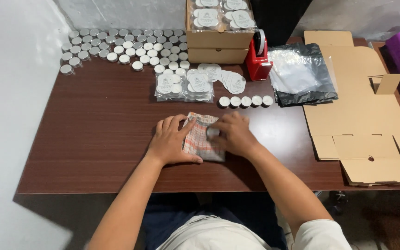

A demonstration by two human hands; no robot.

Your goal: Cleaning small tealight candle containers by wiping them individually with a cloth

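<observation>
A small checked cloth pouch [199, 139] lies flat on the brown table [93, 139] in front of me. My left hand [170, 141] rests on its left edge and pins it down, thumb along the lower side. My right hand [234, 134] covers the pouch's right side, its fingers closed on a small white tealight candle [212, 133] at the pouch's opening. A row of several white tealights [245, 101] sits just behind my right hand.
Several loose tealights [126, 46] fill the back left. Clear packed bags of tealights [184, 85], round paper labels [232, 81], an open cardboard box [218, 41], a red tape dispenser [258, 58], black plastic bags [302, 74] and flat cardboard cartons [362, 111] stand behind and right.
</observation>
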